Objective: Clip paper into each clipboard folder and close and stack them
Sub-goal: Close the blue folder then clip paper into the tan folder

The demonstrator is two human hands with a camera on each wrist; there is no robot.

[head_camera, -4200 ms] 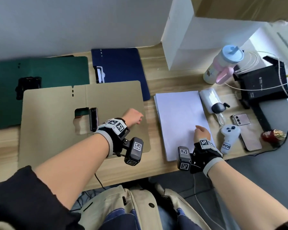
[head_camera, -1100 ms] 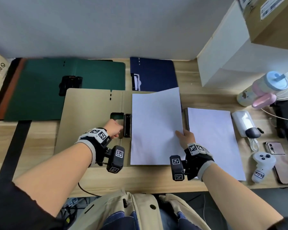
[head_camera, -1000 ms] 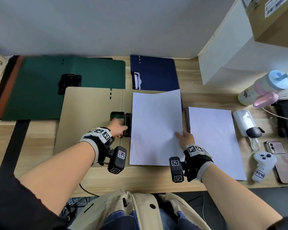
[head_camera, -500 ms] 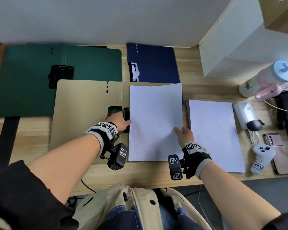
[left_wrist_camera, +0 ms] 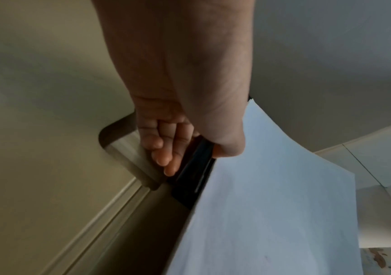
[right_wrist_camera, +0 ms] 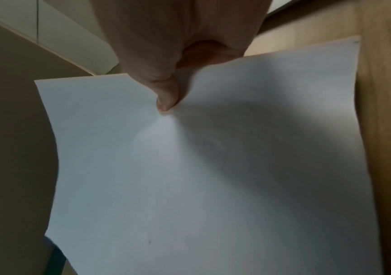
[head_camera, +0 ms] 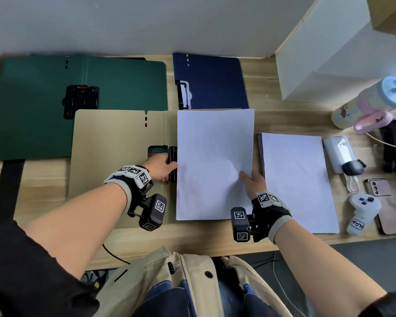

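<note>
Sheet: a single white sheet of paper [head_camera: 215, 163] lies over the right half of the open tan clipboard folder [head_camera: 114, 170], its left edge at the black clip [head_camera: 172, 163].
How it handles: I judge it very light and limp; the right wrist view shows it puckering around the thumb and curling along its edges, so it will sag or crease if lifted by one corner.
Right hand: the right hand [head_camera: 253, 183] pinches the sheet's right edge, nearer its near end, thumb on top and the other fingers hidden underneath.
Left hand: the left hand [head_camera: 161, 167] is on the clip, fingers [left_wrist_camera: 166, 147] curled at its left side and thumb at its right side beside the paper; whether the clip's mouth is lifted cannot be told.
Where to hold: keep the pinch on the right edge and feed the left edge flat toward the clip; a grip in the middle of the edge should keep it square.
Clip: probably stiff and sprung, needing firm pressure; it could snap down on a skewed sheet.
Folder: thin board, flat on the wooden desk [head_camera: 44, 184], likely stiff enough to close by its left cover.
Others waiting: a green folder [head_camera: 32, 106] lies open at far left and a navy folder [head_camera: 215, 81] just beyond the sheet; the paper stack [head_camera: 297, 179] is just right of the right hand.
</note>
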